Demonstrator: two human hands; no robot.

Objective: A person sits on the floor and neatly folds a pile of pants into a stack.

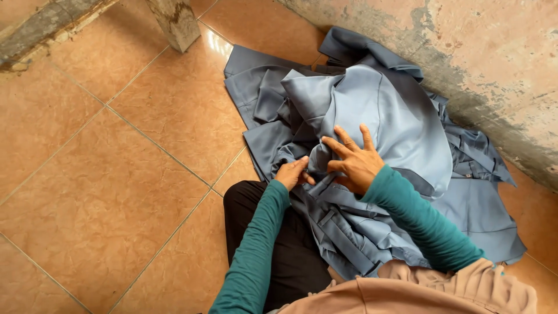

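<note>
A heap of blue-grey garments (378,110) lies on the tiled floor against a stained wall. My left hand (292,172) pinches a fold of the cloth at the heap's near edge, fingers closed on the fabric. My right hand (354,160) rests on the top garment just beside it, fingers spread and pressing into the cloth. Both arms wear teal sleeves. A part of the garments drapes over my lap, where black trousers (290,250) show.
Orange-brown floor tiles (116,192) stretch to the left. A concrete post (174,23) stands at the top, with a rough ledge (35,29) at the upper left. The peeling wall (494,58) bounds the right side. Beige cloth (418,291) hangs at the bottom edge.
</note>
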